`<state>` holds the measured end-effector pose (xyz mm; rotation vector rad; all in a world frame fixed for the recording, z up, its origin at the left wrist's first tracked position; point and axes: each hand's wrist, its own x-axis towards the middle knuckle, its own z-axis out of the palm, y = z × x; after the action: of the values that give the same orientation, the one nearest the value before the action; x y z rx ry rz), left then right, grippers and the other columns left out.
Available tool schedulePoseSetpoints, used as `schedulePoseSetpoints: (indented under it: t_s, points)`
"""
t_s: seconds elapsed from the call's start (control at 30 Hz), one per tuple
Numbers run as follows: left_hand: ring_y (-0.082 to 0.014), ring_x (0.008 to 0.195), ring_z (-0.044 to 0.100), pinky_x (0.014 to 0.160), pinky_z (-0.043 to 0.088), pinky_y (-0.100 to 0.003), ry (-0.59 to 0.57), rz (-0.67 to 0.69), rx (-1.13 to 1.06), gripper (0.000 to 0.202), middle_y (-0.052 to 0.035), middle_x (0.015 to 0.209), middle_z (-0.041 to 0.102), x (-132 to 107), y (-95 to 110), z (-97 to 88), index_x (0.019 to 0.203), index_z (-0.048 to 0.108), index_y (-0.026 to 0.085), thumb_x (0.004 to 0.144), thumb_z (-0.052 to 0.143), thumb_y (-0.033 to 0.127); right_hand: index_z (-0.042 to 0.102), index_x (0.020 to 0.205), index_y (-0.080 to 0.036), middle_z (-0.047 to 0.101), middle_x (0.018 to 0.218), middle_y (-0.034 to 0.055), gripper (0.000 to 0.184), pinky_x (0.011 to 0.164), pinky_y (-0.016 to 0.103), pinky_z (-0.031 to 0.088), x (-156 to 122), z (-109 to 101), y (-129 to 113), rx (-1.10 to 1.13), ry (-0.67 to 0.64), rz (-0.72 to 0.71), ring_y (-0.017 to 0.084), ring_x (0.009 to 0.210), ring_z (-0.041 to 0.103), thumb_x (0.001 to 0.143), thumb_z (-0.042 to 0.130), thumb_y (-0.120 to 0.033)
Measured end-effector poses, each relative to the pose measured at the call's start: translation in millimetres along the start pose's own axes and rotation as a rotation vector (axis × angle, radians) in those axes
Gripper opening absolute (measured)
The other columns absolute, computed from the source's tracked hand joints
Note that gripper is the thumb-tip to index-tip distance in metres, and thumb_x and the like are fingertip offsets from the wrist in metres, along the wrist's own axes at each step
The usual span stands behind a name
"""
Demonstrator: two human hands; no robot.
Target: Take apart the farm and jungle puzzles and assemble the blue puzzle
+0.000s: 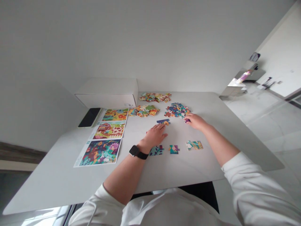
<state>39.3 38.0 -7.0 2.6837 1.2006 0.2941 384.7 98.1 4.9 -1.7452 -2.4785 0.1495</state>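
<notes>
My left hand [154, 135], a black watch on its wrist, lies flat on the white table [178, 163] with fingers stretched out, fingertips touching a small blue joined puzzle section [163, 121]. My right hand [195, 121] is closed, pinching a purple puzzle piece [187, 120] at the near edge of a blue-toned pile of pieces [176, 110]. Three small joined sections lie near my forearms: one [156, 150] by my left wrist, one [174, 149] in the middle, one [194, 145] beside my right forearm.
Two more piles of pieces, orange-green [144, 111] and mixed [155, 97], lie further back. Three picture sheets [108, 130] lie at the left in a row. A white box [108, 93] and a black phone [89, 117] sit at the far left.
</notes>
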Motion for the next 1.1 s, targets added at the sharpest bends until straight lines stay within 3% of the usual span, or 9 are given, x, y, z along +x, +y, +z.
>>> schedulePoseSetpoints:
  t_s: [0.13, 0.3, 0.43, 0.57, 0.8, 0.97, 1.1]
  points:
    - [-0.0311, 0.158, 0.046, 0.134, 0.032, -0.054, -0.012, -0.003, 0.013, 0.052, -0.0143, 0.168, 0.052, -1.2, -0.6, -4.8, 0.158, 0.054, 0.019, 0.11, 0.046, 0.036, 0.079, 0.123, -0.026, 0.076, 0.132, 0.0106, 0.033, 0.107, 0.039, 0.054, 3.3, -3.0, -6.2, -0.024, -0.018, 0.044, 0.028, 0.119, 0.071, 0.093, 0.074, -0.015]
    - [-0.0385, 0.153, 0.049, 0.132, 0.026, -0.067, 0.054, -0.099, 0.066, 0.047, -0.0095, 0.164, 0.058, -4.7, 3.9, -8.3, 0.152, 0.061, 0.027, 0.106, 0.054, 0.037, 0.078, 0.124, -0.024, 0.074, 0.135, 0.0113, 0.032, 0.111, 0.039, 0.051, 15.3, -5.2, -13.2, -0.04, -0.009, 0.075, 0.027, 0.124, 0.069, 0.095, 0.07, -0.014]
    - [-0.0364, 0.141, 0.058, 0.128, 0.036, -0.06, 0.077, -0.116, 0.06, 0.047, -0.0121, 0.16, 0.061, -3.5, 2.8, -7.1, 0.15, 0.063, 0.023, 0.106, 0.054, 0.038, 0.079, 0.125, -0.023, 0.073, 0.139, 0.0128, 0.03, 0.116, 0.039, 0.048, 32.4, -7.7, -17.1, -0.065, -0.02, 0.111, 0.028, 0.13, 0.066, 0.098, 0.068, -0.017]
    - [-0.0328, 0.144, 0.056, 0.128, 0.038, -0.051, 0.081, -0.079, 0.061, 0.049, -0.0146, 0.159, 0.061, -2.4, -2.0, -6.0, 0.151, 0.061, 0.018, 0.106, 0.053, 0.037, 0.078, 0.126, -0.022, 0.072, 0.14, 0.0144, 0.03, 0.117, 0.039, 0.047, 42.2, -7.5, -19.5, -0.08, -0.023, 0.146, 0.029, 0.13, 0.065, 0.098, 0.068, -0.018]
    - [-0.0346, 0.149, 0.052, 0.129, 0.037, -0.048, 0.05, -0.081, 0.077, 0.056, -0.0162, 0.165, 0.056, -1.9, -0.4, -6.0, 0.153, 0.06, 0.013, 0.106, 0.055, 0.042, 0.079, 0.122, -0.023, 0.073, 0.136, 0.0116, 0.029, 0.117, 0.039, 0.048, 17.0, 0.9, -7.8, -0.063, 0.02, 0.095, 0.026, 0.128, 0.066, 0.098, 0.066, -0.015]
    - [-0.0353, 0.154, 0.048, 0.131, 0.034, -0.051, 0.032, -0.063, 0.066, 0.056, -0.014, 0.168, 0.052, -2.9, 2.5, -5.2, 0.156, 0.059, 0.017, 0.106, 0.054, 0.043, 0.08, 0.121, -0.024, 0.074, 0.133, 0.0119, 0.029, 0.112, 0.039, 0.052, -6.7, 2.9, 3.9, -0.071, 0.027, 0.1, 0.027, 0.121, 0.07, 0.097, 0.066, -0.016]
    - [-0.0359, 0.153, 0.048, 0.13, 0.034, -0.059, 0.057, -0.08, 0.062, 0.054, -0.0118, 0.17, 0.05, -4.9, 4.0, -7.5, 0.158, 0.056, 0.026, 0.106, 0.055, 0.041, 0.08, 0.121, -0.025, 0.076, 0.129, 0.0114, 0.027, 0.109, 0.038, 0.053, -7.6, -1.1, 1.9, -0.072, 0.04, 0.112, 0.027, 0.118, 0.071, 0.096, 0.07, -0.021]
